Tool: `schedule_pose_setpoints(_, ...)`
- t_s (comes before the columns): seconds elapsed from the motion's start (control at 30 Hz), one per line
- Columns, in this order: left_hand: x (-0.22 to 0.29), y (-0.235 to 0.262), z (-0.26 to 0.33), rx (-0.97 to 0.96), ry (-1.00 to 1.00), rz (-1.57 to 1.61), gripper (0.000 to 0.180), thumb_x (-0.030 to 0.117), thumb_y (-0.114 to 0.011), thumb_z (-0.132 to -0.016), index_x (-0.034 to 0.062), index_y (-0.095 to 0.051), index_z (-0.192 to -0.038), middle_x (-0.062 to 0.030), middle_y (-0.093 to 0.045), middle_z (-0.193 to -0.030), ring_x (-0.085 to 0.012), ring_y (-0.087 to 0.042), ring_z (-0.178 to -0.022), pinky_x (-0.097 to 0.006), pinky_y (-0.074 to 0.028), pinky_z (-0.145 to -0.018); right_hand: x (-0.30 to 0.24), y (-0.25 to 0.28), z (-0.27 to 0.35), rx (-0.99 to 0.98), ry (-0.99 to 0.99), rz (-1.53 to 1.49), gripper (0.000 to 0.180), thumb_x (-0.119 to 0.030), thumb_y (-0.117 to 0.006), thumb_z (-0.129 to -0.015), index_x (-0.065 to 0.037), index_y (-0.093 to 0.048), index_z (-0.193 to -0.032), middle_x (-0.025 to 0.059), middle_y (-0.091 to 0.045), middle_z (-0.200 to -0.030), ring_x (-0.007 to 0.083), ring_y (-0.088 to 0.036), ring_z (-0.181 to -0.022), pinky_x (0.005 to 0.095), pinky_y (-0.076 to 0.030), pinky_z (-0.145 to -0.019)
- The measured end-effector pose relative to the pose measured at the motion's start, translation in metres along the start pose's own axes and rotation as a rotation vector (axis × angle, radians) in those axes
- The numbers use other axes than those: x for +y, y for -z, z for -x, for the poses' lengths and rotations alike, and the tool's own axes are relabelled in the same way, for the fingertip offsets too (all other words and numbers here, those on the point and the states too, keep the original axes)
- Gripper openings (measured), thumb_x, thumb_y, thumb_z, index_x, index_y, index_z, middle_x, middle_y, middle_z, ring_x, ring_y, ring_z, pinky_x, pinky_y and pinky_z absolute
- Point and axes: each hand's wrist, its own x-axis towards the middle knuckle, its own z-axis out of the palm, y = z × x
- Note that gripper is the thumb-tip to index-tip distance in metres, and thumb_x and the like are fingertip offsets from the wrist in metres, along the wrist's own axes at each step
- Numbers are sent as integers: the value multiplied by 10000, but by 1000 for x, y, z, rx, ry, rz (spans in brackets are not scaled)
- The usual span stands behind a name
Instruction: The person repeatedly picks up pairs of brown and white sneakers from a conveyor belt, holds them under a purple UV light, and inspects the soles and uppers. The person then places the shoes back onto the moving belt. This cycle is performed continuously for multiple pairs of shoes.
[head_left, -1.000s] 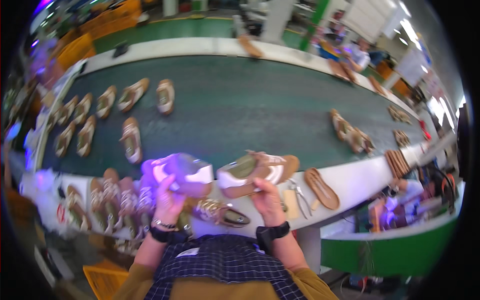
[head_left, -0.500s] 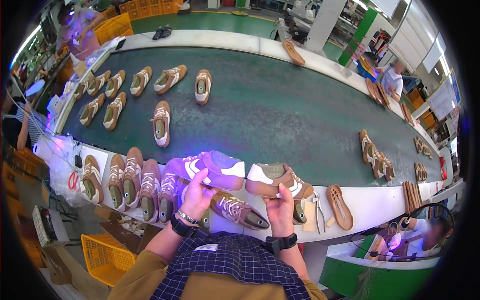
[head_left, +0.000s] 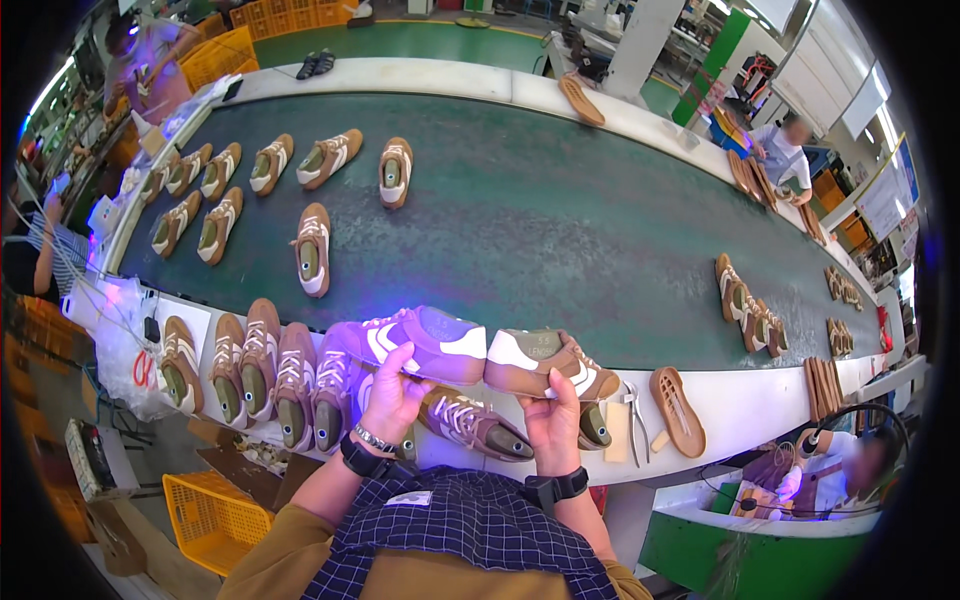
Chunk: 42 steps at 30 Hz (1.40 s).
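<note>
My left hand [head_left: 396, 392] grips a brown sneaker [head_left: 432, 347] with a white stripe and heel patch, tinted purple by the light. My right hand [head_left: 551, 422] holds a similar sneaker [head_left: 524, 364]. Both are raised over the bench edge, side-on, their heels meeting or nearly so in the middle. Olive shoe lasts fill them. Below my hands another laced sneaker [head_left: 468, 418] lies on the white bench [head_left: 720, 405], partly covered by my left hand. Behind my right hand a last's end [head_left: 594, 428] shows from a mostly hidden shoe.
Several lasted sneakers [head_left: 262, 360] line the bench at left. Pliers [head_left: 635, 420] and a loose sole [head_left: 679, 412] lie at right. The green belt [head_left: 520, 220] carries more shoes. A yellow crate [head_left: 215, 525] stands below left. Co-workers sit at far right and lower right; another stands at far left.
The two held sneakers have come closer, the right one shifting slightly left, so the gap between their heels has narrowed. Shoes on the belt appear a little farther left.
</note>
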Motion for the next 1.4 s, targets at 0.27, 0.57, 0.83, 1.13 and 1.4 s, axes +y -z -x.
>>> schedule_pose_setpoints(0.27, 2, -1, 4, -10, -37, -45, 315, 175, -587, -849, 70, -527, -1139, -59, -602, -1067, -199, -587, -992, -367, -496, -841, -2, -3, 5, -25, 25, 50, 510, -114, -589, -827, -64, -390, -1294, 101, -497, -1255, 249, -502, -1155, 427, -440, -977)
schedule_pose_setpoints(0.57, 12, 17, -1, -132, 1, -91, 308, 108, -604, -814, 46, -545, -1110, -59, -624, -1011, -197, -603, -943, -350, -478, -864, -12, 14, 6, -90, -28, 62, 424, -90, -583, -809, -3, -465, -1206, 93, -573, -1124, 227, -551, -1071, 395, -424, -969)
schedule_pose_setpoints(0.83, 75, 27, -67, -288, 52, -14, 399, 237, -519, -842, 22, -495, -1177, -112, -585, -1069, -262, -591, -959, -411, -479, -847, -2, 29, -6, -228, -456, -91, 491, -327, -420, -928, -44, -372, -1326, 144, -534, -1227, 266, -586, -1043, 427, -489, -896)
schedule_pose_setpoints(1.13, 139, 106, -153, 352, -306, -655, 695, 382, -648, -759, 57, -362, -1302, -113, -357, -1349, -237, -262, -1254, -497, -180, -999, 5, 75, -6, -234, -435, -212, 466, -325, -435, -923, -44, -422, -1295, 139, -577, -1176, 267, -605, -1005, 432, -496, -869)
schedule_pose_setpoints(1.4, 66, 45, -23, 169, -426, -558, 218, 120, -568, -800, 60, -584, -1008, 0, -531, -835, -104, -504, -708, -218, -417, -621, -9, 41, -52, -178, -498, -131, 455, -323, -473, -884, -24, -465, -1227, 125, -597, -1116, 252, -609, -974, 417, -497, -867)
